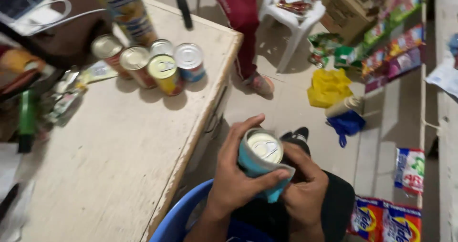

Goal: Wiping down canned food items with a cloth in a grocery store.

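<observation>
1. Close in: left hand (234, 175) and right hand (303, 189) both grip one tin can (265, 149) over the lap, just off the worktop (119, 156) edge.
2. Left fingers (238, 132) curl round the can's side, thumb across the front; closed on it.
3. Right fingers (298, 156) wrap the other side, closed on the can and a teal cloth (272, 194) bunched round its body.
4. Can sits tilted, pull-tab lid facing the camera.
5. Blue plastic rim (176, 218) sits below the forearms.
6. Further out on the worktop: five upright cans (152, 63) clustered, touching.
7. Left edge: green marker (27, 118), loose wrappers (67, 99).
8. Floor beyond: yellow bag (329, 87), blue bag (346, 123), white plastic stool (296, 20), another person's leg in red trousers (241, 18).
</observation>
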